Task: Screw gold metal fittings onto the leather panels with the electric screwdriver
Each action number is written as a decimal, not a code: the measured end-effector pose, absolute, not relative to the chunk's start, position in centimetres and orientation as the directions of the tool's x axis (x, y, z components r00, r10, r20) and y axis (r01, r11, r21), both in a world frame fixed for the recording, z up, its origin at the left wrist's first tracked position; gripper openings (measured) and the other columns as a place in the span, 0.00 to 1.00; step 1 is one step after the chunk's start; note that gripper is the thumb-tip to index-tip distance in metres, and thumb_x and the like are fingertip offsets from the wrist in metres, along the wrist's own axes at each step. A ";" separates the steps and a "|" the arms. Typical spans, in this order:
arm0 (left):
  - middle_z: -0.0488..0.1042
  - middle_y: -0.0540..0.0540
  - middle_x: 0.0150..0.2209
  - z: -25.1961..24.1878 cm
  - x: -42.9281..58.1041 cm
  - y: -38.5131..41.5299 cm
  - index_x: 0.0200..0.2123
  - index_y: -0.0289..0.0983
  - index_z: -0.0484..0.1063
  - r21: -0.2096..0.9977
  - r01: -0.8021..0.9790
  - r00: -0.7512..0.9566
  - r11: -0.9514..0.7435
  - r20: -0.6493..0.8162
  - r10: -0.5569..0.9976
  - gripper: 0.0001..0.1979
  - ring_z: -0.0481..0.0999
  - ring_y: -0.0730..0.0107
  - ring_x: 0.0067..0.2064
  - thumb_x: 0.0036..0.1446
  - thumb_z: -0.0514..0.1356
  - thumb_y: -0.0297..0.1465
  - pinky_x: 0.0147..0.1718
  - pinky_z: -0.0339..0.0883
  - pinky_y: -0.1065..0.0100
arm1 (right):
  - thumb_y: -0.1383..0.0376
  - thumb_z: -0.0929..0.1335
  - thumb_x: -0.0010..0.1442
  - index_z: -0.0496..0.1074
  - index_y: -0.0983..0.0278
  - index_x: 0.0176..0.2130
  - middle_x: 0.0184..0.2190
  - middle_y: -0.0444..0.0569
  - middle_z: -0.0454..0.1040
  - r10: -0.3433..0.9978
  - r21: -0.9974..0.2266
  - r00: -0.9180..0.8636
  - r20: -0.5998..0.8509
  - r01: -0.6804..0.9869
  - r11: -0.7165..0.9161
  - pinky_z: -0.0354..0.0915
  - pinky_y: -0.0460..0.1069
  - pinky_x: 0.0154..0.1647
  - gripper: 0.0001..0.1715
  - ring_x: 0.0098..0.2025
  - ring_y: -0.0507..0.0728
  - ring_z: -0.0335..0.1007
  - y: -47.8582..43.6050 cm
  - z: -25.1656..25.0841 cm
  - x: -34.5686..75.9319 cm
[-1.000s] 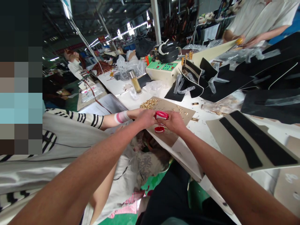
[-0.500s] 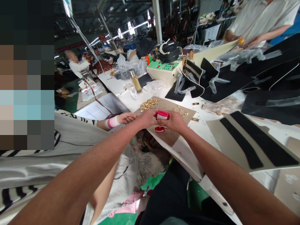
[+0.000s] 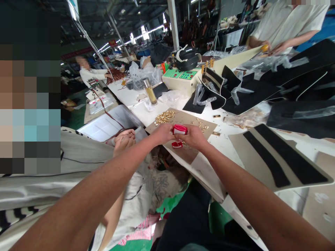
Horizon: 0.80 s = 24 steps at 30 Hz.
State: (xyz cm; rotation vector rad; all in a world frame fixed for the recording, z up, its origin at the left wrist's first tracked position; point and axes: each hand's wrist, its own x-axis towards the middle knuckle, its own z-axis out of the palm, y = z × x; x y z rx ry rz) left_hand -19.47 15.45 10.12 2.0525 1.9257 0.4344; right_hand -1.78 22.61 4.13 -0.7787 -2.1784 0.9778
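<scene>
A small glossy red piece [image 3: 180, 129] with a whitish front band is held between my two hands, over the near part of a brown board [image 3: 192, 155]. From its left side, the fingers of my left hand [image 3: 164, 134] are closed on it. Closed on its right side is my right hand [image 3: 195, 136], thumb toward the front. Just below lies a second, smaller red piece [image 3: 177, 145] with a pale edge. A pile of gold-coloured metal fittings [image 3: 164, 117] sits at the board's far left, and several loose gold fittings [image 3: 202, 124] are scattered behind my right hand.
Close on my left sits a co-worker, hands [image 3: 125, 139] together near a white bin [image 3: 101, 122]. Behind the board stand a bottle [image 3: 149, 91] and a green-topped machine [image 3: 180, 82]. Black panels [image 3: 251, 89] and a beige sheet with black strips [image 3: 277, 157] lie right.
The co-worker's hand has drawn back left from the board's edge, and both hands are now together. My hands keep hold of the red piece. The whole view has shifted slightly.
</scene>
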 end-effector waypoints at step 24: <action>0.85 0.49 0.33 10.2 -19.2 15.5 0.33 0.44 0.85 0.386 0.922 -0.036 0.018 0.039 0.999 0.08 0.83 0.53 0.43 0.49 0.73 0.39 0.41 0.70 0.66 | 0.60 0.75 0.59 0.84 0.60 0.37 0.29 0.43 0.82 0.762 -0.831 -0.586 0.277 0.252 0.496 0.64 0.46 0.34 0.06 0.31 0.56 0.75 22.4 4.0 -2.1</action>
